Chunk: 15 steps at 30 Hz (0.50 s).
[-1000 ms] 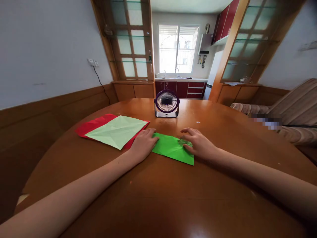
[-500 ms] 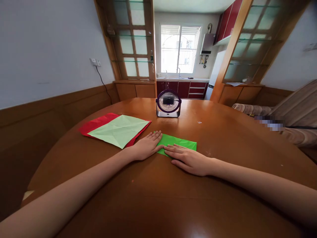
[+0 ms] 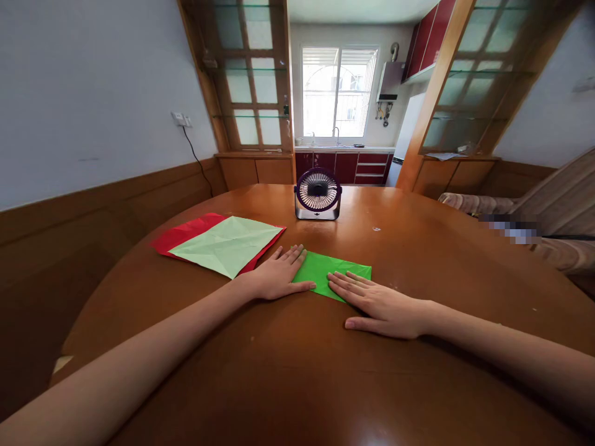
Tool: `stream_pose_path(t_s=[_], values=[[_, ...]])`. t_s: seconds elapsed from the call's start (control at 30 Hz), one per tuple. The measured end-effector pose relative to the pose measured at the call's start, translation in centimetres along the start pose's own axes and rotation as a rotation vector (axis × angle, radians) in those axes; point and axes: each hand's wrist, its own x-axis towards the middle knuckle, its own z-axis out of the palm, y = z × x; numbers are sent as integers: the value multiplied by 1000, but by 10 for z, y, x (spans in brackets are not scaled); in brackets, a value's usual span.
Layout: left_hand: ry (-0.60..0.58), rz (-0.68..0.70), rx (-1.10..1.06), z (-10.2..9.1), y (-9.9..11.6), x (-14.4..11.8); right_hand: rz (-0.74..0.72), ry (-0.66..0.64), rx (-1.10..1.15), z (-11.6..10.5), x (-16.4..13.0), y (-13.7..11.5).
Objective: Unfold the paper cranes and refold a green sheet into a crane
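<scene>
Fingers point(image 3: 344, 288) straight and laid out flat, released rather than clenched, on left hand point(image 3: 277, 277) and right hand point(image 3: 388, 307) alike. Left: resting over the left end of green paper point(image 3: 320, 266), thumb along its near edge. Right: fingers across its right half, near side; thumb off it, over the table point(image 3: 297, 384). Green paper: lying flat on the table between both hands, apparently folded, layers too hard to tell from here. To the left, just beside left hand: pale green sheet point(image 3: 227, 243) atop red sheet point(image 3: 186, 234). Beyond, standing upright on the table: small purple fan point(image 3: 318, 191).
</scene>
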Motion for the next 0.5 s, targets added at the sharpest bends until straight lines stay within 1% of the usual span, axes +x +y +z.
stream_pose_path(t_s=[0.2,0.37,0.5], values=[[-20,-34,-8,-4,6,-1,9,-53,-44,-3,5,-5],[-47,-51,4,-8,9,-3,-76,-42,-62,-3,15,-11],[-29,-46,7,-8,10,-3,-73,-1,-112,-6,15,-16]])
